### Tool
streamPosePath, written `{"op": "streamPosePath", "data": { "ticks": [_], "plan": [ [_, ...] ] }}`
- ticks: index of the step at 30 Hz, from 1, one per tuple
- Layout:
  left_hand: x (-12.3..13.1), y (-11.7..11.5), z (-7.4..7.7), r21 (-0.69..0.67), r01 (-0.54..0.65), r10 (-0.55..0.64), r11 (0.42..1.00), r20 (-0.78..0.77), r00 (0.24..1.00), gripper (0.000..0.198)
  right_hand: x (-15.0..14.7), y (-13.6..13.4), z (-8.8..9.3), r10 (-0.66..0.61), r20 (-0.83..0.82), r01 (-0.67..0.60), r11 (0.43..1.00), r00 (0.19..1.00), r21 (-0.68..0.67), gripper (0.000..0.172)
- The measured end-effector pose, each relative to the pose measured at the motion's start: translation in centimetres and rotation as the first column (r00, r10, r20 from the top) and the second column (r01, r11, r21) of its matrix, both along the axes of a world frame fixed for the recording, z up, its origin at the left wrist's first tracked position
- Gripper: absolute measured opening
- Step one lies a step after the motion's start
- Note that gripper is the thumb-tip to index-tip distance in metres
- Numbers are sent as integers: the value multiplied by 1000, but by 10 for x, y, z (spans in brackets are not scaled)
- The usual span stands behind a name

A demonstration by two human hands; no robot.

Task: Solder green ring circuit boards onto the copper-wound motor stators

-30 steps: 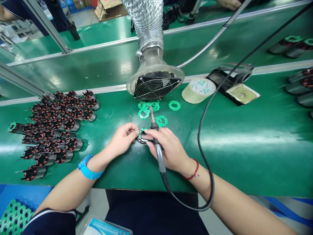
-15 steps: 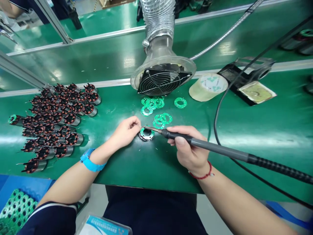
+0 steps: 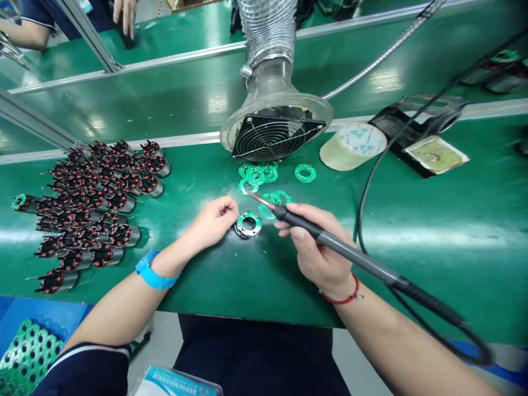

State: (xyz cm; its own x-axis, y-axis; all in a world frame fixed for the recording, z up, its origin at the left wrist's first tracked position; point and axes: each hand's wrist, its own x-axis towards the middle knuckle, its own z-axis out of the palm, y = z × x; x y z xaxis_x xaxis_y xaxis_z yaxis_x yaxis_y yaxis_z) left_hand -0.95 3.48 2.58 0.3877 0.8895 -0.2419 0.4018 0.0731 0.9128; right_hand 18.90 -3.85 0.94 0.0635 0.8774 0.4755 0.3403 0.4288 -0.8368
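My right hand (image 3: 319, 247) holds a black and grey soldering iron (image 3: 342, 247) like a pen; its metal tip points up and left, above the green ring boards (image 3: 254, 175). Below the tip, a round part with a green ring board on top (image 3: 248, 224) stands on the green table. My left hand (image 3: 214, 223) is at this part's left edge, thumb and index finger pressed together. Whatever sits between those fingertips is too small to make out. More ring boards (image 3: 275, 203) lie just behind the part.
Many copper-wound motor parts (image 3: 99, 201) stand at the left. A fume duct with a fan grille (image 3: 276, 132) hangs behind the boards. At the right are a tape roll (image 3: 352, 147), an iron stand (image 3: 433, 157) and a cable. Another person's hand (image 3: 125, 16) shows at the top left.
The iron's tip has lifted off the round part and moved up over the loose boards, its cord now looping lower right. My left hand has stayed put. Another person's hand has appeared at the top left.
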Motion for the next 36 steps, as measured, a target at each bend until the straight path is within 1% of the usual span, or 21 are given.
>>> {"op": "streamPosePath", "data": {
  "ticks": [1, 3, 6, 8, 9, 11, 13, 14, 16, 18, 19, 20, 21, 23, 25, 27, 33, 36],
  "plan": [
    [0, 0, 0, 1, 2, -2, 1000, 2, 1000, 6, -2, 2, 1, -1, 18, 1, 1000, 1000, -21, 34],
    [0, 1, -1, 3, 8, -8, 1000, 10, 1000, 7, -6, 5, 4, 25, 107, -18, 998, 994, -62, 39],
    [1, 2, -1, 4, 16, -16, 1000, 11, 1000, 7, -14, 11, 8, 159, 296, -138, 986, 942, -89, 45],
    [1, 3, -1, 1, 13, -13, 1000, 2, 1000, 8, -18, 14, 7, 242, 377, -220, 970, 894, -99, 51],
    [1, 3, -1, -2, 11, -11, 1000, -1, 1000, 9, -19, 14, 6, 258, 402, -238, 966, 878, -100, 53],
    [1, 1, 0, -4, 2, -2, 1000, -5, 1000, 9, -21, 15, 3, 248, 432, -231, 969, 867, -91, 52],
    [-1, -2, 2, -4, -8, 8, 1000, -17, 1000, 8, -19, 16, 1, 194, 453, -179, 981, 870, -76, 49],
    [-3, -4, 3, -6, 2, -2, 1000, -33, 999, 11, -17, 16, -1, 159, 464, -144, 987, 872, -68, 49],
    [-6, -8, 7, -15, 85, -86, 996, -95, 992, 16, -13, 17, -3, 97, 474, -82, 995, 875, -51, 51],
    [-9, -12, 11, -10, 205, -204, 979, -184, 962, 12, -9, 17, -4, 74, 468, -64, 997, 880, -39, 53],
    [-10, -14, 13, 8, 241, -233, 970, -224, 946, 9, -7, 17, -5, 75, 465, -66, 997, 882, -36, 54],
    [-10, -15, 15, 36, 250, -234, 968, -249, 940, 8, -6, 17, -5, 78, 465, -70, 997, 882, -34, 54],
    [-10, -15, 16, 69, 235, -211, 969, -254, 944, 9, -6, 17, -6, 77, 467, -71, 997, 881, -31, 54],
    [-7, -16, 17, 124, 169, -142, 978, -200, 969, 10, -8, 16, -7, 73, 478, -72, 997, 875, -20, 53],
    [-4, -16, 16, 130, 110, -96, 985, -106, 990, 10, -11, 15, -6, 77, 498, -81, 997, 864, -13, 52],
    [0, -16, 14, 104, 72, -69, 992, -33, 997, 11, -14, 14, -4, 88, 520, -95, 995, 849, -13, 52],
    [2, -17, 10, 51, 62, -64, 997, 28, 998, 11, -16, 12, 9, 134, 545, -220, 971, 828, 94, 50],
    [1, -17, 11, 58, 46, -48, 997, 34, 998, 12, -13, 12, 11, 105, 571, -192, 977, 814, 94, 41]
  ]
}}
